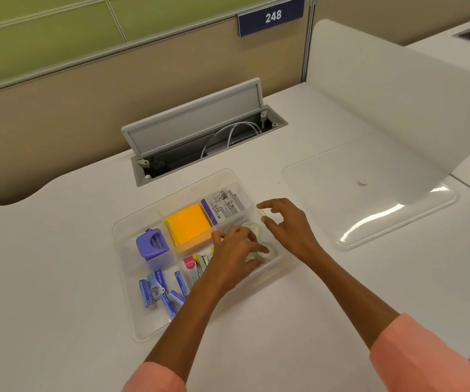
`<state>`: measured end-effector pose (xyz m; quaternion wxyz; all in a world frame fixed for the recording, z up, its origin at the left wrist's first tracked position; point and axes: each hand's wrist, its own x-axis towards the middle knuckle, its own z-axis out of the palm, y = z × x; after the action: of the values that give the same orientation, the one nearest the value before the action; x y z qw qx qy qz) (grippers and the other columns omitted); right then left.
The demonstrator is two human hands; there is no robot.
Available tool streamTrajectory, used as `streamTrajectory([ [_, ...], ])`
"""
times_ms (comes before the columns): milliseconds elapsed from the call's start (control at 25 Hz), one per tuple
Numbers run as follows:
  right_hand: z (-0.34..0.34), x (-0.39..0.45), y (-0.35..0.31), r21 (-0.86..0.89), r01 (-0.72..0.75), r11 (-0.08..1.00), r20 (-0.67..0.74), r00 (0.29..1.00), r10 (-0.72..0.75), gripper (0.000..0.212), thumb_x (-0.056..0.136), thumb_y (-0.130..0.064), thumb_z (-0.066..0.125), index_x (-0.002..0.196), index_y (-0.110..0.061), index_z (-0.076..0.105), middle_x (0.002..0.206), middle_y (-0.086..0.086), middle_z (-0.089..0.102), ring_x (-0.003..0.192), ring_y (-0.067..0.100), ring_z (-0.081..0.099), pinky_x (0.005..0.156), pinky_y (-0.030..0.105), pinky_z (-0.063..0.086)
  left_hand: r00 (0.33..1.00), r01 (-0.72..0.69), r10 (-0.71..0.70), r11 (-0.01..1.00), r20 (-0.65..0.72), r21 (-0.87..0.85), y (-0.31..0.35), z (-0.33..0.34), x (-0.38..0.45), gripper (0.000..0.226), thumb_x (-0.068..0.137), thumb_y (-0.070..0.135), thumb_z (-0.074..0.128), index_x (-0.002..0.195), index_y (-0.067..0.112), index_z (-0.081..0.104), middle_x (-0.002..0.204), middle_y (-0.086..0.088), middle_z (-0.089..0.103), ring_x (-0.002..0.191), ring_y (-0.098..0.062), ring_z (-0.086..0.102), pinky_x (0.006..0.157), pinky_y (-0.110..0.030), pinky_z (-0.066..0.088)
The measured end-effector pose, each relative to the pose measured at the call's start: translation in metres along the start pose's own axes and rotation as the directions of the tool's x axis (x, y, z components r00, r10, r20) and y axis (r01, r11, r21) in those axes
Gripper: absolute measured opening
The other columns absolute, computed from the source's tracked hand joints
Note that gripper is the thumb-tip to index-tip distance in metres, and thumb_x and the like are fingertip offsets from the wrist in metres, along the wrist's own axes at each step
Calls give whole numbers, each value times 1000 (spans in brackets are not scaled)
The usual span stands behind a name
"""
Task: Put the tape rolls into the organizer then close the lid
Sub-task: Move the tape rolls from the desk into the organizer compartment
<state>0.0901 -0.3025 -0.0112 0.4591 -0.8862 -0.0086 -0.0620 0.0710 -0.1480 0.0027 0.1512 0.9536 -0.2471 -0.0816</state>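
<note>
A clear plastic organizer [132, 315] stands open on the white desk. In its right-hand compartment lie clear tape rolls: one [269, 251] at the near end, one [252, 226] farther back. My left hand [232, 254] reaches into that compartment, its fingers curled over a tape roll that is mostly hidden under them. My right hand [287, 224] hovers over the organizer's right rim with fingers spread and nothing in it. The clear lid [369, 193] lies flat on the desk to the right, apart from the organizer.
Other compartments hold orange sticky notes [190, 226], a purple sharpener [151, 243], several blue staple boxes [157, 290], a pink stapler [191, 265] and a labelled packet [224, 206]. An open cable hatch [200, 131] sits behind. A white divider panel [398, 94] rises at the right.
</note>
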Motion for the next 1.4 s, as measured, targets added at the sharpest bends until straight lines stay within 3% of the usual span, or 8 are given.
streamTrajectory([
  [160, -8, -2, 2, 8, 31, 999, -11, 999, -31, 24, 89, -18, 55, 112, -21, 59, 125, 8, 54, 110, 22, 53, 89, 49, 51, 993, 50, -46, 998, -110, 30, -3, 0, -8, 34, 82, 41, 59, 115, 31, 59, 130, 4, 54, 131, -17, 31, 102, -41, 12],
  [280, -13, -2, -3, -116, 79, 990, 25, 997, -77, 28, 90, -13, 51, 112, -27, 59, 138, 8, 45, 124, 27, 43, 99, 51, 41, 972, 123, -112, 992, -208, 40, -5, -1, -16, 26, 86, 31, 55, 109, 23, 64, 128, -1, 53, 129, -21, 32, 101, -41, 17],
  [560, -1, -9, -23, -467, 389, 794, 374, 901, -221, 33, 85, -12, 61, 108, -35, 64, 157, 3, 7, 143, 32, -6, 111, 58, 5, 979, 201, -194, 967, -57, 155, -3, 2, -17, 32, 94, 28, 41, 123, 28, 53, 135, -4, 40, 133, -25, 19, 105, -42, 20],
  [720, 6, -11, -21, -533, 429, 729, 447, 875, -187, 30, 86, -19, 59, 111, -36, 62, 157, 2, -7, 140, 32, -21, 111, 61, -3, 973, 232, -226, 960, -53, 156, -4, 2, -18, 32, 93, 31, 41, 122, 28, 54, 137, -3, 38, 134, -25, 16, 108, -42, 18],
  [920, 5, -13, -23, -514, 389, 764, 466, 875, -132, 32, 88, -14, 55, 113, -34, 62, 157, 3, -10, 140, 33, -23, 112, 60, -5, 968, 250, -244, 960, -60, 127, -7, 1, -21, 33, 93, 34, 40, 119, 26, 58, 137, -1, 40, 135, -23, 16, 110, -42, 16],
  [1080, -3, -16, -26, -413, 315, 854, 413, 901, -133, 28, 88, -10, 52, 99, -30, 69, 157, 0, 0, 143, 29, -16, 113, 55, 0, 973, 223, -214, 970, -92, 101, -5, 2, -23, 30, 92, 32, 43, 117, 26, 60, 138, -1, 40, 135, -22, 16, 110, -41, 15],
  [1400, 1, -27, -15, -453, 321, 832, 325, 928, -181, 14, 81, -12, 65, 78, -23, 73, 154, 8, 20, 143, 33, 1, 112, 60, 14, 976, 196, -189, 979, -112, 57, -3, 2, -26, 20, 88, 30, 52, 99, 25, 68, 139, 0, 39, 136, -22, 14, 108, -41, 15],
])
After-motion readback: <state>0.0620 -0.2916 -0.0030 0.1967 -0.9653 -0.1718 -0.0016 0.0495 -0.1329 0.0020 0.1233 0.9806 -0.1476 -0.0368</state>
